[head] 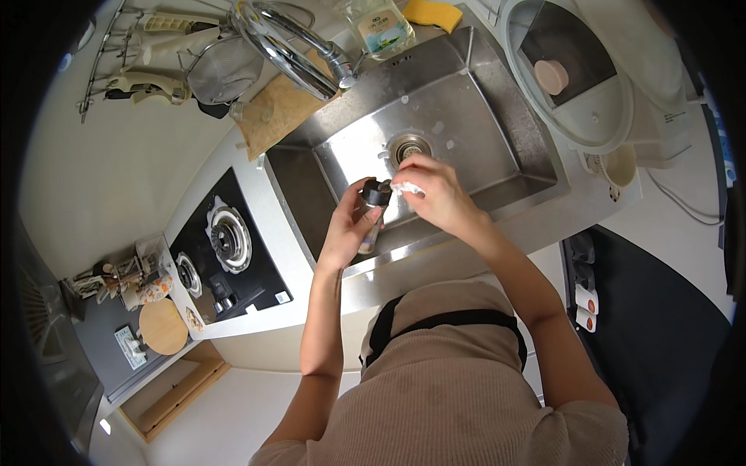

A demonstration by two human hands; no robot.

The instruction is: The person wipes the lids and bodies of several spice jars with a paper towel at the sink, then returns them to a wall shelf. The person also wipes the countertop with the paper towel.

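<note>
My left hand (351,224) grips a small glass seasoning jar (371,230) with a black cap (376,193); a pale content shows at its lower end. The cap's small flap seems raised at its right side. Pinched in my right hand (434,189) is a crumpled white tissue or cloth (408,187), close beside the cap; whether it touches cannot be made out. Both hands are over the near part of a stainless steel sink (484,125), whose drain strainer (410,149) lies just beyond my right hand.
A chrome faucet (303,64) rises at the sink's far left, near a dish soap bottle (382,29) and a yellow sponge (432,14). Right of the sink are a round pale bin (600,125) and a cup (619,166). Left is a gas stove (256,274).
</note>
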